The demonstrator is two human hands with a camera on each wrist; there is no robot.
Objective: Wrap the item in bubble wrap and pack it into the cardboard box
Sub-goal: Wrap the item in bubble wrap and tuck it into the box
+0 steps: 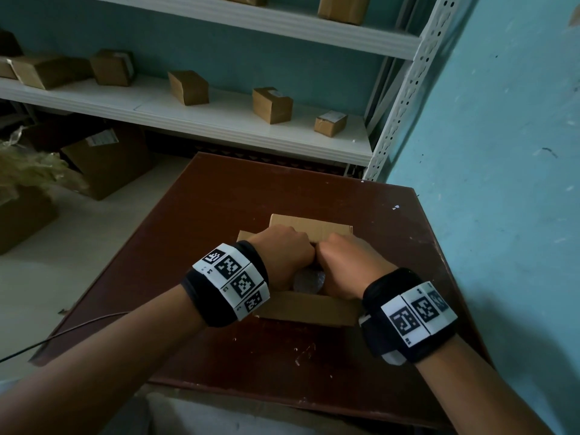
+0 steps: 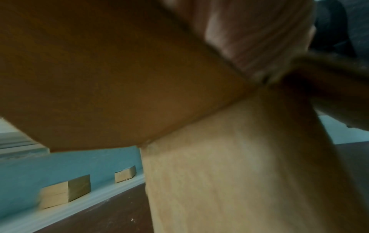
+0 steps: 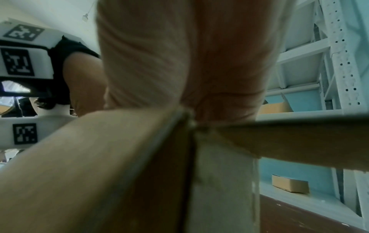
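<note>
An open cardboard box (image 1: 309, 307) stands in the middle of the brown table (image 1: 213, 215), its flaps spread outward. Both hands reach down into it, knuckles touching. My left hand (image 1: 282, 255) and my right hand (image 1: 348, 265) have their fingers curled down over the bubble-wrapped item (image 1: 307, 281), of which only a grey, shiny patch shows between the wrists. The fingertips are hidden inside the box. The left wrist view shows a box flap (image 2: 99, 71) and a box wall (image 2: 229, 173) close up. In the right wrist view the palm (image 3: 179, 55) sits above a box corner (image 3: 89, 173).
A white metal shelf (image 1: 219, 120) behind the table carries several small cardboard boxes (image 1: 272, 105). A blue wall (image 1: 502, 152) runs close along the table's right side. A thin black cable (image 1: 78, 324) crosses the table's left corner. Larger boxes (image 1: 106, 158) sit on the floor at left.
</note>
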